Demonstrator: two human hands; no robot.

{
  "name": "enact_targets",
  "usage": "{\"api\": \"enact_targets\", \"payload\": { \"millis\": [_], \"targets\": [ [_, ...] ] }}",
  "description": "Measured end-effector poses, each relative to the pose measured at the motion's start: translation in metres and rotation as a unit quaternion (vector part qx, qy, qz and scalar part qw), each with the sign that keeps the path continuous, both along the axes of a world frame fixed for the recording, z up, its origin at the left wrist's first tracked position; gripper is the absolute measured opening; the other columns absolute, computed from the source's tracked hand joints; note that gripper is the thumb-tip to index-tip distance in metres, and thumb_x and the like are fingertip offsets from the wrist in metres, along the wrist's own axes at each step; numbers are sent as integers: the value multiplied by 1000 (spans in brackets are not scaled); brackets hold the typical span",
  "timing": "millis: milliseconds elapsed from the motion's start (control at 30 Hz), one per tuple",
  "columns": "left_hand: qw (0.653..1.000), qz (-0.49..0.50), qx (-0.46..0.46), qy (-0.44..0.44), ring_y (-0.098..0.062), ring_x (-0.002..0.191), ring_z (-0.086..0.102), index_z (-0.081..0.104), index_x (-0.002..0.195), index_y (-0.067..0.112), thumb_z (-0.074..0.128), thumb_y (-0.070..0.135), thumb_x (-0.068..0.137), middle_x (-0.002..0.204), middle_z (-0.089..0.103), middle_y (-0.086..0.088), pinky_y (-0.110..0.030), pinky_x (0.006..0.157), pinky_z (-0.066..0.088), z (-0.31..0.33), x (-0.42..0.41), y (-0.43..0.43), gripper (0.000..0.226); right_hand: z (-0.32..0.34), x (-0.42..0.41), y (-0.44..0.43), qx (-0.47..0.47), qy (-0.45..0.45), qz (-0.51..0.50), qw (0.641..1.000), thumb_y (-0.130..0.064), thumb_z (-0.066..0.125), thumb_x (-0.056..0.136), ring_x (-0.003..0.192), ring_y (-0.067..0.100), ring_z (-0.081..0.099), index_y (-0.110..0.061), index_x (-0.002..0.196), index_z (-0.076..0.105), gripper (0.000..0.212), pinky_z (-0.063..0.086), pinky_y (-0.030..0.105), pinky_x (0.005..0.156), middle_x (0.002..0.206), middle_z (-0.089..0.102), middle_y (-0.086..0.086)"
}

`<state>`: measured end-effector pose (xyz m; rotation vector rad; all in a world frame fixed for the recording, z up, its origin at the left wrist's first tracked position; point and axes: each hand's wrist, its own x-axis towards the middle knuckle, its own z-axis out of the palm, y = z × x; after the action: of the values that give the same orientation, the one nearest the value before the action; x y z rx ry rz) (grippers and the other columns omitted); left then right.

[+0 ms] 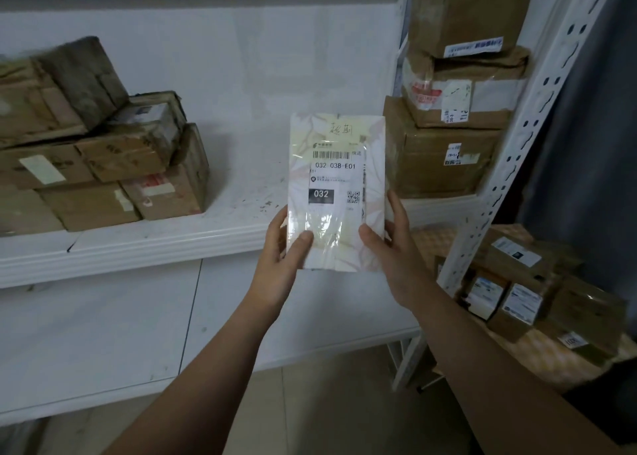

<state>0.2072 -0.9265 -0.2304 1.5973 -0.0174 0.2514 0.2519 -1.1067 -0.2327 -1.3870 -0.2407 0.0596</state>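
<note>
A flat white parcel (336, 165) in glossy wrap, with a shipping label reading 032 038-E01 and a barcode, stands upright in front of the white shelf. My left hand (281, 258) grips its lower left corner, thumb on the front. My right hand (393, 244) grips the lower right edge, thumb on the front and fingers behind. Handwriting marks the parcel's top.
A white shelf board (165, 244) carries a pile of worn cardboard boxes (100, 158) at the left. Stacked cardboard boxes (444, 117) fill the perforated metal rack (537, 110) on the right, with several smaller boxes (524, 296) lower down. Tiled floor lies below.
</note>
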Motion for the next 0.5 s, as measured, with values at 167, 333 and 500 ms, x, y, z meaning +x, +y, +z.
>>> {"api": "enact_targets", "payload": {
  "millis": [167,333,500],
  "targets": [
    [1000,6,-17,-9,-4,100,65,32,145,35,47,35,97,120,62,7,-20,71,54,-4,-5,6,50,-5,-17,6,15,-29,33,999,-4,53,95,119,5,57,-29,150,25,66,53,22,83,137,53,-8],
    [998,30,-12,-49,-8,114,60,35,145,24,42,31,98,126,61,9,-21,83,52,-16,-14,9,48,-11,-24,15,10,-48,26,998,-11,47,98,118,9,58,-29,143,32,51,54,25,86,132,57,-8],
    [998,37,-9,-54,-9,116,59,36,145,23,41,27,100,129,60,7,-21,86,51,-17,-14,14,45,-17,-22,21,10,-41,20,999,-10,49,98,117,10,59,-30,143,34,51,53,23,83,135,56,-1]
  ]
}}
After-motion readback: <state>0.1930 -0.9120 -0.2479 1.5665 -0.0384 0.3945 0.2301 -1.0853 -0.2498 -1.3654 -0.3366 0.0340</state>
